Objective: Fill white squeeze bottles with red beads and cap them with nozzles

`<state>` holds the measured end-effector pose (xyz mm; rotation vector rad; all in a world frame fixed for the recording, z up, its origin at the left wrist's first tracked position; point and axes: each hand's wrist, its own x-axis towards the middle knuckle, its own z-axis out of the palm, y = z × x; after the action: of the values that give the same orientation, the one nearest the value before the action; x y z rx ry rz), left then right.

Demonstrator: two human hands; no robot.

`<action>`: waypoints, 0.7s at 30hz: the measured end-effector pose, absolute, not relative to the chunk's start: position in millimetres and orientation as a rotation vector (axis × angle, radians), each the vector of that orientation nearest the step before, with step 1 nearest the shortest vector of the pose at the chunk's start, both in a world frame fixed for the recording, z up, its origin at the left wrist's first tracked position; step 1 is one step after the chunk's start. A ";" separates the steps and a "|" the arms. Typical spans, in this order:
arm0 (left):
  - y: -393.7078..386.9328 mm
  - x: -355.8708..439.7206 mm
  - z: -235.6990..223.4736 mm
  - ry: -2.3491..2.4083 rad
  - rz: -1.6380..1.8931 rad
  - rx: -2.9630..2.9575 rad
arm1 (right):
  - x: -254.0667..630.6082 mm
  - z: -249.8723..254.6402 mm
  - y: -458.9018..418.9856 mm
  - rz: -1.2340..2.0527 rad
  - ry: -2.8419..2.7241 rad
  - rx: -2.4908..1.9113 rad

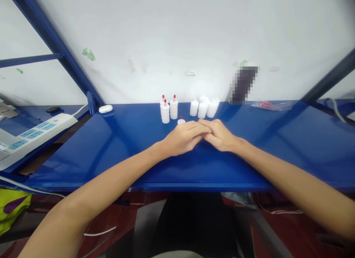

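My left hand [186, 138] and my right hand [218, 135] meet over the middle of the blue table, fingers curled and touching. Whatever lies between the fingers is hidden. Just behind my left hand shows the top of a white squeeze bottle [181, 121] with a red tip; its lower part is covered by the hand. Farther back on the left stand several white squeeze bottles [165, 114] with red tips. Beyond my right hand is a group of several white bottles [203, 109] without red tips, standing close together.
The blue table [111, 150] runs against a white wall. A white earbud case [105, 109] lies at the back left. A clear plastic bag [280, 106] with small red pieces lies back right, beside a pixelated dark upright shape [244, 84]. At left is a white power strip [41, 134].
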<state>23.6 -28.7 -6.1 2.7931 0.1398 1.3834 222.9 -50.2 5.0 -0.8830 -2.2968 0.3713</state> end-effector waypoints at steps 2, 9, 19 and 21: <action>-26.5 21.7 -2.0 0.163 1.401 2.773 | 223.6 5.0 -49.3 0.370 -2.268 -0.883; 4.2 -1.0 7.9 0.750 1.489 2.671 | 235.5 6.9 -36.3 0.202 -1.929 -1.361; 24.4 -5.8 -9.5 0.898 1.188 2.934 | 246.2 4.0 -25.2 0.225 -1.812 -1.580; 26.7 -3.2 -11.6 0.869 1.173 2.951 | 243.3 3.9 -26.1 0.230 -1.822 -1.574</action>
<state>-3.2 26.7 -11.6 2.9507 0.8694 1.1727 243.3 -26.1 3.9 -1.5744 -1.8224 0.2303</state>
